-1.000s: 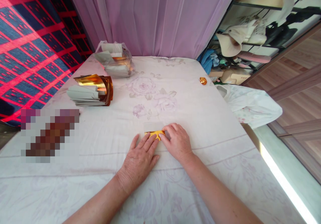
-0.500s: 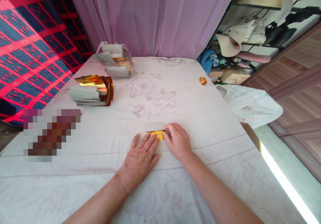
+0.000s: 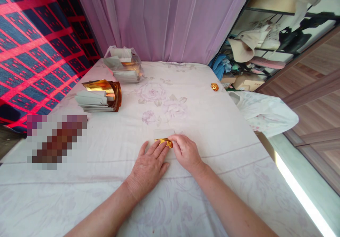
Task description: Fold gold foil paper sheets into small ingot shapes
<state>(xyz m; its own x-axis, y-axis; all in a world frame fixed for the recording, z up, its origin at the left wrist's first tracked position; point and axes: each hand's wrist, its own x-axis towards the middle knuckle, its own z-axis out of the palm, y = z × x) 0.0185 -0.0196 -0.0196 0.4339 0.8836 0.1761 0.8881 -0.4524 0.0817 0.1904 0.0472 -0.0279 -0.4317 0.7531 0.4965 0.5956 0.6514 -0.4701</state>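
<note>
Pressing: the left hand (image 3: 148,166) lies flat and spread on the sheet, its fingertips pinning the near left part of a small gold foil paper (image 3: 164,142).
Right hand (image 3: 186,152): fingers curled, tips nipping the paper's right end at about 3 o'clock of the piece; how far the paper runs under them is hidden.
Paper's place: flat on the floral bedsheet (image 3: 202,123), just beyond both hands, with a pale rectangular part of it showing at its 12 o'clock.
Handling, as a judgement: very light, thin and limp; the foil face looks slick and would hold any crease or dent, so it tears or crumples easily.
Hold: best taken at an edge or corner with fingertips while the other hand's flat pads keep it from sliding on the soft cloth.
Stack of gold papers (image 3: 99,96): at 10 o'clock from the hands, well apart.
Plastic bag of papers (image 3: 122,64): at 11 o'clock, farther off.
Small gold piece (image 3: 214,86): at 1 o'clock, near the bed's edge.
</note>
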